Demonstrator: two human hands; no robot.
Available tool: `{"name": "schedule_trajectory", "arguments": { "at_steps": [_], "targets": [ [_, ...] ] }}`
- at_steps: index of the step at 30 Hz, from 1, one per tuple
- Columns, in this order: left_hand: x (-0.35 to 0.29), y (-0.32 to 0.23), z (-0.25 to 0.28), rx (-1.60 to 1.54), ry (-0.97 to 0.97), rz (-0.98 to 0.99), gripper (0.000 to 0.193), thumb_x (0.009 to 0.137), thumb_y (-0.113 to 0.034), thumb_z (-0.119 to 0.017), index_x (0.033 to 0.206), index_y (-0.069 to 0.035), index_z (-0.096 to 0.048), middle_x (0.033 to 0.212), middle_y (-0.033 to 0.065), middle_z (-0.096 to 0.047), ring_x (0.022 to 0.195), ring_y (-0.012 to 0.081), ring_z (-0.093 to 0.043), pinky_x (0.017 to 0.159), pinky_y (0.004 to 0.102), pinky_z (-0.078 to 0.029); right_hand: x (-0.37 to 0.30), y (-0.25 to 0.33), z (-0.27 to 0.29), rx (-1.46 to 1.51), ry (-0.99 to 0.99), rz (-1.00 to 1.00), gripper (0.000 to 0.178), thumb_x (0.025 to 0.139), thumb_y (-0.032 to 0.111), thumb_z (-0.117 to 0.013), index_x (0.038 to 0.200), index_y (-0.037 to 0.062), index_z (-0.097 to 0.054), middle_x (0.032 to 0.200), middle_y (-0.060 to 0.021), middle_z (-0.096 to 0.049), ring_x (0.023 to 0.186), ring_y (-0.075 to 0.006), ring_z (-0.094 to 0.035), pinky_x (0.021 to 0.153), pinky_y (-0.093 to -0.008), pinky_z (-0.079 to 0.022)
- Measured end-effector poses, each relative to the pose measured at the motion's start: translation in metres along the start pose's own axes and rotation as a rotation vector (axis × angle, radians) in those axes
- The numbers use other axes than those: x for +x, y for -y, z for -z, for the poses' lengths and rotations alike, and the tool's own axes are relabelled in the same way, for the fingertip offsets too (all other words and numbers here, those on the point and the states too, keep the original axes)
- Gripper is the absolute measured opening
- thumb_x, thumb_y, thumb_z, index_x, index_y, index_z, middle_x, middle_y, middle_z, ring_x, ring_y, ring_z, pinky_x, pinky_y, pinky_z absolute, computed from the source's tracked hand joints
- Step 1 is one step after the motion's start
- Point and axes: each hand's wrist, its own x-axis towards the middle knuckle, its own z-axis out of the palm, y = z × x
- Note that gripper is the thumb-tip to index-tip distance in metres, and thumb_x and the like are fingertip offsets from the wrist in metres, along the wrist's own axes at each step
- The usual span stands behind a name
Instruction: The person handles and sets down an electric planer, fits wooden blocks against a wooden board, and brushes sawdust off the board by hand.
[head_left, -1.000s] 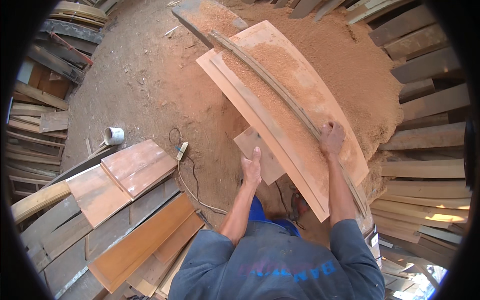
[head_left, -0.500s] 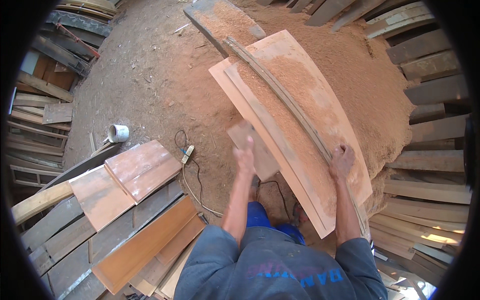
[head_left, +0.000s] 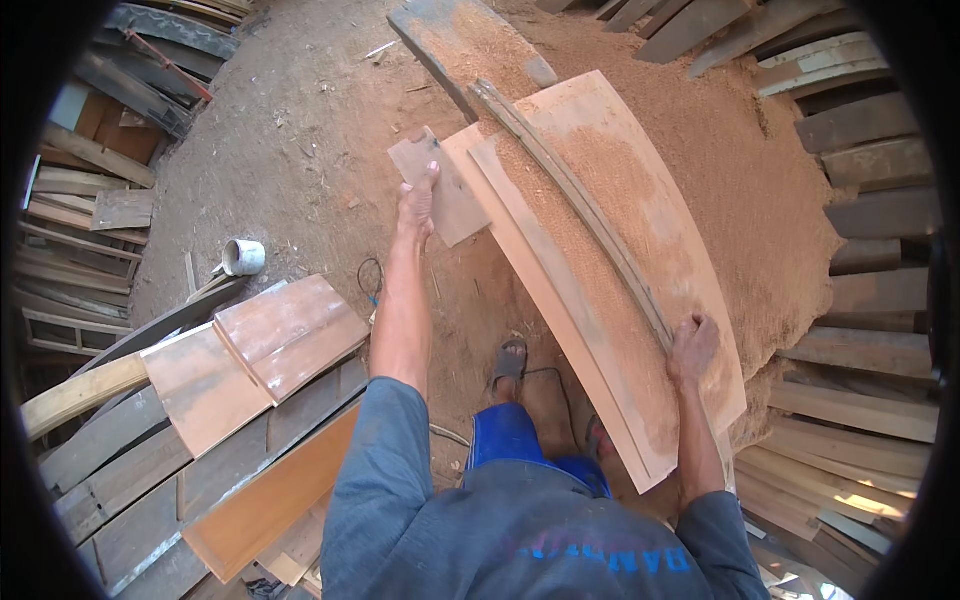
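Observation:
My left hand (head_left: 416, 207) is closed on a small flat brown board (head_left: 455, 205), with the thumb on its upper face. That board is beside the left edge of a wide wooden panel (head_left: 665, 235), close to its far end. Along the panel lies a long narrow wooden strip (head_left: 580, 200), with sawdust on both sides of it. My right hand (head_left: 693, 345) is closed on the strip near its close end, fingers curled and resting over the panel. A second thin board (head_left: 500, 190) lies lengthwise along the panel's left side.
A sawdust-covered thick plank (head_left: 425, 40) extends beyond the panel's far end. Stacked boards (head_left: 290, 330) stand at my left, with a white bucket (head_left: 244, 257) behind them. More planks (head_left: 865, 210) line the right side. A cable (head_left: 560, 385) lies by my feet.
My left hand has moved forward and left along the panel, carrying the small board. My right hand keeps its place on the strip. A sandalled foot now shows below.

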Motion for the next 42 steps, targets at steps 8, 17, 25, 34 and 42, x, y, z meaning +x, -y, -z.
{"name": "schedule_trajectory", "arguments": {
  "at_steps": [8,17,25,34,42],
  "targets": [
    [-0.153,0.104,-0.026,0.054,-0.035,-0.028,0.049,0.094,-0.016,-0.073,0.135,0.003,-0.054,0.122,0.0113,-0.066,0.104,0.0208,-0.066,0.091,0.0378,-0.057,0.003,-0.013,-0.006,-0.129,-0.009,0.024,0.040,0.095,0.028,-0.057,0.126,0.0032,-0.054,0.129,-0.0167,-0.054,0.126,-0.0365,-0.048,0.108,-0.0495,-0.035],
    [-0.349,0.227,-0.054,0.048,-0.033,-0.064,0.054,0.095,-0.012,-0.070,0.142,0.001,-0.046,0.132,0.0101,-0.061,0.116,0.0199,-0.060,0.100,0.0346,-0.050,0.000,0.007,0.000,-0.047,0.014,-0.077,0.045,0.097,0.041,-0.053,0.130,0.0096,-0.057,0.140,-0.0149,-0.051,0.132,-0.0401,-0.045,0.108,-0.0571,-0.037],
    [-0.482,0.301,-0.081,0.224,-0.165,0.012,0.051,0.093,-0.011,-0.072,0.136,0.004,-0.049,0.128,0.0123,-0.063,0.113,0.0212,-0.062,0.099,0.0332,-0.050,0.000,0.003,0.010,-0.003,0.091,-0.047,0.057,0.100,0.041,-0.048,0.142,0.0020,-0.045,0.145,-0.0261,-0.043,0.134,-0.0431,-0.041,0.110,-0.0583,-0.032],
    [-0.638,0.393,-0.088,0.292,-0.086,0.269,0.048,0.090,-0.017,-0.076,0.128,0.004,-0.056,0.114,0.0138,-0.070,0.104,0.0216,-0.067,0.094,0.0350,-0.053,-0.002,0.000,0.001,0.044,0.062,-0.032,0.061,0.099,0.047,-0.050,0.140,0.0025,-0.048,0.148,-0.0255,-0.041,0.137,-0.0427,-0.037,0.112,-0.0582,-0.030],
    [-0.565,0.323,-0.104,0.250,-0.147,0.180,0.054,0.093,-0.027,-0.076,0.132,0.002,-0.055,0.120,0.0123,-0.067,0.109,0.0208,-0.064,0.096,0.0367,-0.052,-0.001,-0.006,0.009,0.037,0.057,-0.066,0.062,0.098,0.049,-0.052,0.140,0.0047,-0.048,0.147,-0.0240,-0.043,0.139,-0.0428,-0.036,0.113,-0.0583,-0.030]
  ]
}}
